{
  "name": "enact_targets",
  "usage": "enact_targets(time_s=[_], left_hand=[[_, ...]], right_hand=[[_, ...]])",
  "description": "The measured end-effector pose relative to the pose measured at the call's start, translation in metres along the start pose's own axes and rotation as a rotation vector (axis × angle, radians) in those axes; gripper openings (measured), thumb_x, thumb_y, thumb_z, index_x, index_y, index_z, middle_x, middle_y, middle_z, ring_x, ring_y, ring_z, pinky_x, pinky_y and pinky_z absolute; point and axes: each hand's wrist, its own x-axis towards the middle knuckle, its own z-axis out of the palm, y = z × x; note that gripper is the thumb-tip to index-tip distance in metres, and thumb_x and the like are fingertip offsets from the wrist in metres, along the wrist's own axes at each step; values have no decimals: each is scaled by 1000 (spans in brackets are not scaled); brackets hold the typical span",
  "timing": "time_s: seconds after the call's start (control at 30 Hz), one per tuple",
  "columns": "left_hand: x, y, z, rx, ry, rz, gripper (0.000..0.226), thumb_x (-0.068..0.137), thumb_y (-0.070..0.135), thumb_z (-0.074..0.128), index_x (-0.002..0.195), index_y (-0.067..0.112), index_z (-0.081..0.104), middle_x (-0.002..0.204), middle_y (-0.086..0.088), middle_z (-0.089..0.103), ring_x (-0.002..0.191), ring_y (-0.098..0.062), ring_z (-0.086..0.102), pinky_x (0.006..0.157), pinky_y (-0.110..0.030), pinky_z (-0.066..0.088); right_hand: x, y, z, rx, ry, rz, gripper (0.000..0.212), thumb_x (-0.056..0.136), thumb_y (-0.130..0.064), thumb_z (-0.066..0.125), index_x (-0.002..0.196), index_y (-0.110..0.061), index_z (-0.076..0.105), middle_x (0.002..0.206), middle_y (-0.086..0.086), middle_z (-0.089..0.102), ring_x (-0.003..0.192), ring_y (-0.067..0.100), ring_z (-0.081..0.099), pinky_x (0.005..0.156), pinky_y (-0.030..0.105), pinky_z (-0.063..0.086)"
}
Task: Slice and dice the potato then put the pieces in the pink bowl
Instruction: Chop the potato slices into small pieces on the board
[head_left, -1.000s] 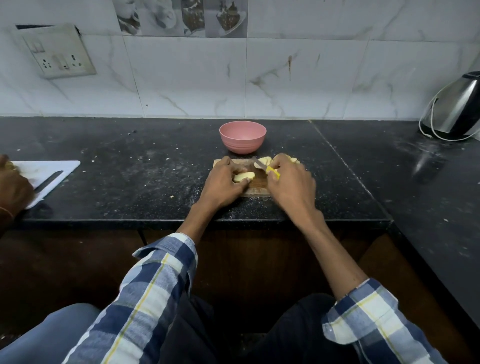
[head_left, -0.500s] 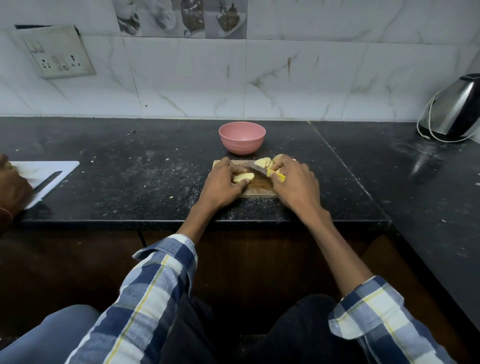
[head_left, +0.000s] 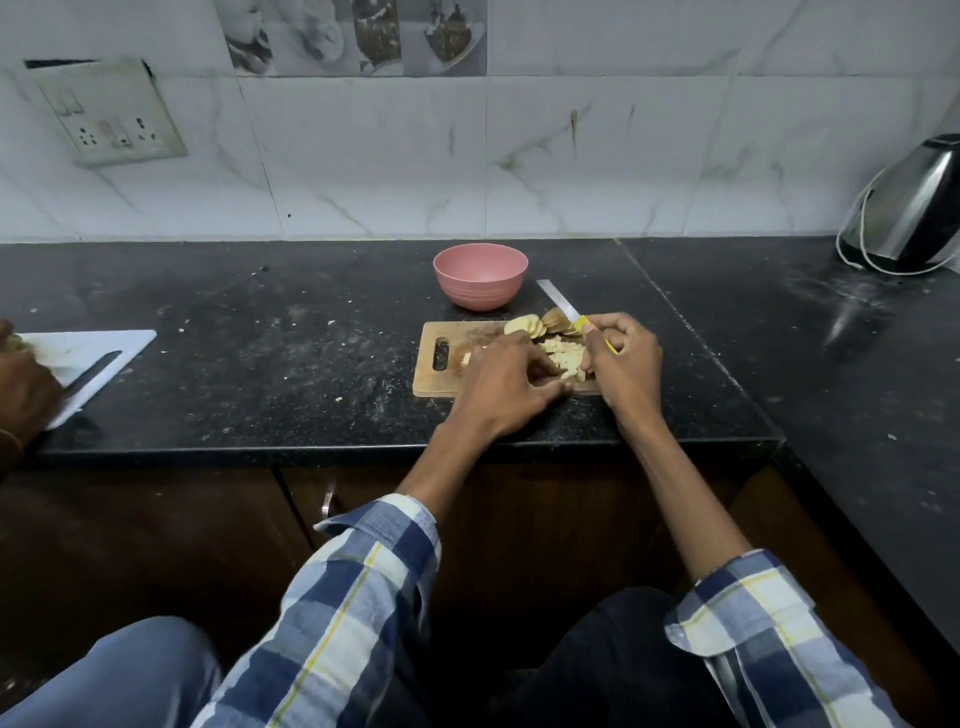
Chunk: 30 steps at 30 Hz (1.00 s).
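Head view. A rectangular wooden cutting board (head_left: 441, 382) lies on the speckled black stone table (head_left: 260, 364), close to its front edge. On the board sit a fan of pale yellow potato slices (head_left: 524, 326) at the far side and a heap of small diced potato pieces (head_left: 563, 353) nearer the centre. The round pink plastic bowl (head_left: 480, 275) stands on the table just behind the board; nothing can be seen inside it from this angle.

The right hand (head_left: 626, 364) is curled around the yellow handle of a steel-bladed knife (head_left: 558, 297), blade pointing away toward the bowl. The left hand (head_left: 506, 387) has its fingers curled over the diced heap; whether it actually grips any pieces cannot be told.

Hazards, as judged:
- The hands work almost touching; a careless blade swing could nick the left fingers.
- Loose dice could spill onto the table during transfer, since the bowl stands apart from the board.
- The remaining slices are not yet diced.
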Motion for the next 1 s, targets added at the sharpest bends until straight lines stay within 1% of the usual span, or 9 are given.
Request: enact_targets(time_s=[0.13, 0.33, 0.47, 0.53, 0.63, 0.73, 0.8, 0.87, 1.0], left_hand=[[3, 2, 3, -41, -36, -63, 26, 81, 53, 81, 93, 30, 79, 90, 17, 60, 82, -3, 58, 88, -48, 55], [7, 12, 4, -47, -47, -121, 8, 86, 39, 80, 85, 31, 78, 83, 19, 62, 76, 2, 58, 70, -28, 51], [9, 7, -2, -56, -44, -121, 6, 86, 32, 80, 82, 28, 77, 80, 17, 66, 74, 2, 59, 67, -24, 52], [9, 0, -9, -75, 0, -123, 5, 87, 30, 79, 82, 28, 77, 79, 16, 67, 72, 1, 61, 69, -29, 56], [15, -20, -22, -104, 94, -174, 5, 87, 32, 79, 84, 28, 78, 80, 17, 70, 71, 3, 63, 70, -32, 57], [21, -45, -35, -115, 148, -267, 8, 84, 40, 82, 84, 32, 80, 78, 19, 72, 70, 3, 64, 71, -32, 57], [24, -58, -40, -114, 164, -284, 11, 82, 42, 83, 85, 31, 82, 77, 17, 73, 71, 1, 65, 72, -34, 58], [26, -64, -41, -119, 150, -293, 10, 83, 38, 84, 87, 29, 84, 78, 14, 75, 73, 0, 66, 73, -36, 59], [33, -59, -34, -101, 59, -237, 6, 87, 28, 82, 92, 31, 83, 85, 16, 76, 80, -2, 65, 78, -38, 58]], right_hand=[[3, 10, -1, 113, 15, 69, 9, 97, -21, 66, 100, -15, 72, 62, 5, 69, 57, 11, 61, 63, 34, 52], [3, 11, -1, 128, 10, 63, 8, 98, -22, 66, 102, -17, 71, 65, 4, 70, 58, 10, 63, 63, 30, 53], [5, 14, -1, 135, 1, 57, 8, 99, -22, 66, 102, -17, 71, 64, 5, 69, 59, 10, 63, 65, 31, 55], [4, 14, -1, 128, -6, 28, 7, 99, -21, 66, 102, -17, 71, 64, 5, 68, 58, 11, 62, 65, 27, 55], [3, 13, 0, 96, 2, -37, 8, 99, -22, 65, 101, -17, 71, 64, 2, 68, 58, 9, 62, 63, 13, 51], [3, 13, 3, 24, 3, -100, 9, 99, -28, 66, 102, -22, 72, 72, -5, 70, 74, 6, 69, 69, 7, 47], [5, 15, 7, -16, -18, -124, 8, 98, -31, 67, 103, -29, 72, 77, -7, 72, 81, 9, 71, 75, 22, 55], [5, 15, 10, -33, -41, -137, 8, 98, -30, 67, 104, -30, 71, 80, -7, 74, 79, 12, 72, 72, 35, 60], [4, 13, 11, -66, -47, -167, 7, 98, -26, 67, 104, -27, 71, 86, -10, 75, 80, 13, 71, 69, 39, 61]])
